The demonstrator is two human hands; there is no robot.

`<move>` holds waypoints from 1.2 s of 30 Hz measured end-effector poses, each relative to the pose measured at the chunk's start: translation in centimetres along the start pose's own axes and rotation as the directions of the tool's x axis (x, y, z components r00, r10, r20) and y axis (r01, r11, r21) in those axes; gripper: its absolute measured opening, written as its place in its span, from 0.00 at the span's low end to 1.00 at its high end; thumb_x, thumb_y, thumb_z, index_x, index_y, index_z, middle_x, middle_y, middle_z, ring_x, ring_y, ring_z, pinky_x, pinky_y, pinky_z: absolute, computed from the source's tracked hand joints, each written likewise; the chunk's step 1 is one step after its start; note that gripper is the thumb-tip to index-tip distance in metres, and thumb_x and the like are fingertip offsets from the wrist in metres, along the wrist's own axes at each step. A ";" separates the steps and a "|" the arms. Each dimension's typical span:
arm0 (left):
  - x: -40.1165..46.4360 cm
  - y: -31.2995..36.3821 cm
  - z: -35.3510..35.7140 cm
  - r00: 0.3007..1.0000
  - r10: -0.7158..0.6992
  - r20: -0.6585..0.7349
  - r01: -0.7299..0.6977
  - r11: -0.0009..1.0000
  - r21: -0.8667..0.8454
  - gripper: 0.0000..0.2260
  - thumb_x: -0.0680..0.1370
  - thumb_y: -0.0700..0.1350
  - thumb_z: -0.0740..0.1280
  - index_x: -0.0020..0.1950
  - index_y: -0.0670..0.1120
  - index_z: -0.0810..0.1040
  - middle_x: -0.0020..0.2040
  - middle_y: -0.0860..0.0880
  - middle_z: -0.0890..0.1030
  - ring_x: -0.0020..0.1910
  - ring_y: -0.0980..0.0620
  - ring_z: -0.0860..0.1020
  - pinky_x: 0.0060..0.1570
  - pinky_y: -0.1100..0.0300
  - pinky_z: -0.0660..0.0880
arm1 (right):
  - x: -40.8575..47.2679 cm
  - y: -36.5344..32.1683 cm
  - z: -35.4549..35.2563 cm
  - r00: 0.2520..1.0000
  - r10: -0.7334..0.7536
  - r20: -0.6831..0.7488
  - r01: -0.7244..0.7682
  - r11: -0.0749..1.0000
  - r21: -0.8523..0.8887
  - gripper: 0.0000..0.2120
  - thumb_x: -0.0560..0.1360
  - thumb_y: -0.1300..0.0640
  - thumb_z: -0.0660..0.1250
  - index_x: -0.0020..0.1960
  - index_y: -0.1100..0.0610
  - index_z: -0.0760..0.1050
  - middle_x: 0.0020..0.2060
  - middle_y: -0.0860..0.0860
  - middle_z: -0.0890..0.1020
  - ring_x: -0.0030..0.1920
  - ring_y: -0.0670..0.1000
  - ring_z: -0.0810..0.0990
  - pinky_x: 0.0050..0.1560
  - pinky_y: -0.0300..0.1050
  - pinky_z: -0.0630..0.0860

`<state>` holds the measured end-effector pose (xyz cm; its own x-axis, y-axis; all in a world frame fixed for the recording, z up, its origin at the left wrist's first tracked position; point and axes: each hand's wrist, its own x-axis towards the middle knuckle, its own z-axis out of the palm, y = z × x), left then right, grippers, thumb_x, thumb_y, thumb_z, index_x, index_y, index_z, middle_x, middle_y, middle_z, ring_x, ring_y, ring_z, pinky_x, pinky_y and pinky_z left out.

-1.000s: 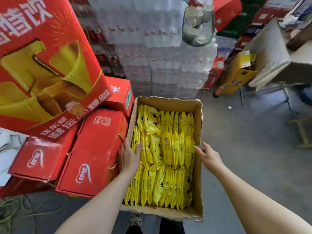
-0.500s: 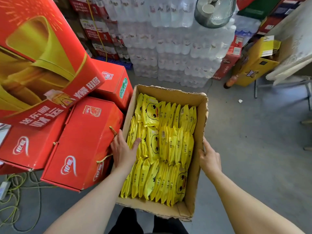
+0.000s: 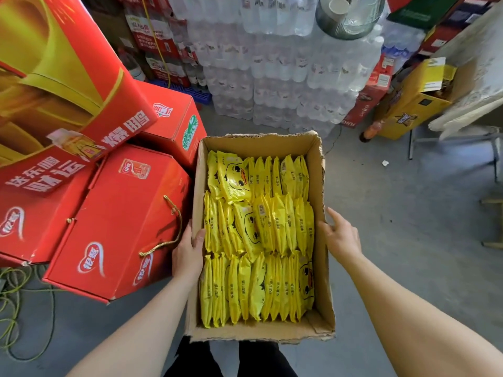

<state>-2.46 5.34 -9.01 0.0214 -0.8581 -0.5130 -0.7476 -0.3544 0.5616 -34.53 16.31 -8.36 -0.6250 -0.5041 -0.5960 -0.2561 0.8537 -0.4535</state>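
Observation:
An open cardboard box (image 3: 319, 268) sits in front of me, packed with several yellow packets (image 3: 258, 235) printed with a duck face, standing on edge in three rows. My left hand (image 3: 187, 254) grips the box's left wall, thumb hooked over the rim and fingers outside. My right hand (image 3: 341, 235) holds the right wall from outside, thumb at the rim. My dark trouser legs show below the box's near edge.
Red gift boxes (image 3: 117, 221) with cord handles are stacked close against the box's left side. Shrink-wrapped water bottle packs (image 3: 285, 77) fill the back. A yellow carton (image 3: 413, 104) and a white table (image 3: 473, 99) stand at right. Grey concrete floor (image 3: 408, 240) lies to the right; green cables at left.
My right hand has closed in from beside the box onto its right wall. The left hand shifted from over the packets to the left rim. The view tilted downward.

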 end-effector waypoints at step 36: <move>-1.2 -6.0 -2.1 0.932 0.189 0.311 -0.245 0.958 0.152 0.21 0.77 0.52 0.68 0.70 0.54 0.73 0.64 0.45 0.79 0.67 0.37 0.71 0.66 0.48 0.68 | -19.4 10.3 9.9 0.838 0.442 -0.320 -0.355 0.887 0.293 0.10 0.82 0.51 0.61 0.56 0.51 0.79 0.43 0.53 0.80 0.45 0.57 0.75 0.46 0.49 0.71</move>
<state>3.35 7.68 -10.40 -0.3275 -0.7511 -0.5732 -0.8219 -0.0728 0.5650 -17.73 33.53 -8.05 -0.8732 -0.0036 -0.4874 0.2112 0.8984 -0.3850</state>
